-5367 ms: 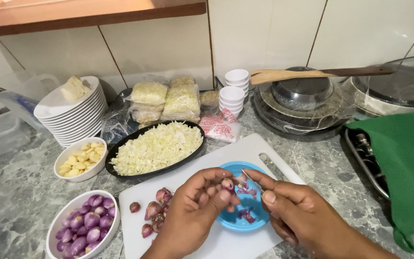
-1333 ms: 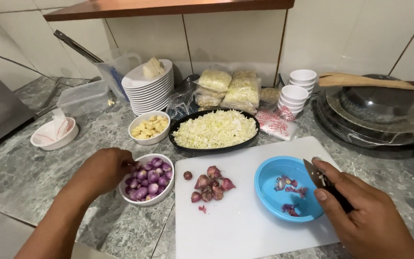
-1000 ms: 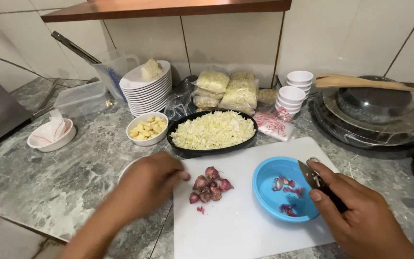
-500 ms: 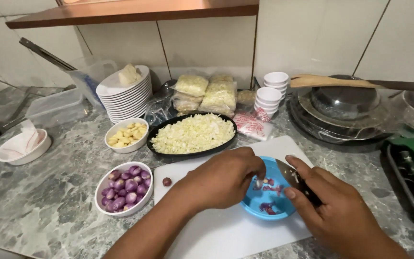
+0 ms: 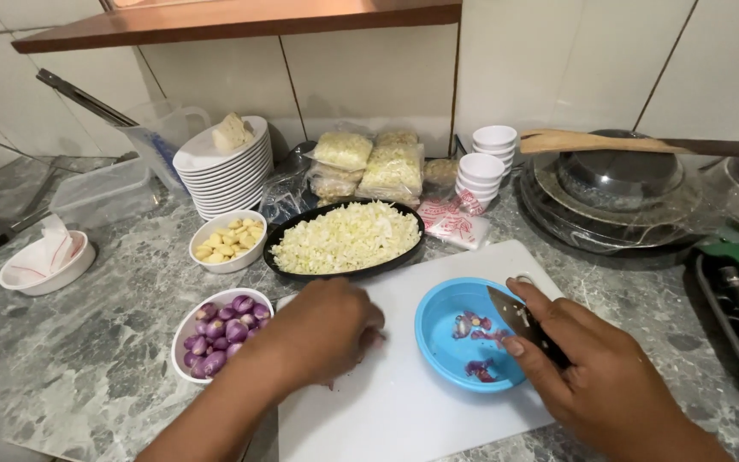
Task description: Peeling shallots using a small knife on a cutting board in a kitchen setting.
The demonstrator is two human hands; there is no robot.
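A person's left hand [image 5: 327, 329] is curling closed over shallots on a white cutting board [image 5: 404, 402] while the right hand [image 5: 592, 376] is gripping a knife [image 5: 515, 318] above a blue bowl [image 5: 464, 338], ready for peeling.

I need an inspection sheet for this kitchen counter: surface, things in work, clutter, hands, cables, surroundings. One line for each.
Surface: grey marbled counter with a white cutting board on it.
Things in work: blue bowl on the board, a few peeled pieces inside; white bowl of purple shallots at the board's left edge.
Clutter: black dish of chopped cabbage, bowl of garlic, plate stack, small cups, bagged food, pans with a wooden spatula.
Hands: left hand knuckles up on the board, what it covers is hidden; right hand grips a knife over the bowl's rim.
Cables: nothing seen.
Surroundings: white tiled wall, wooden shelf.
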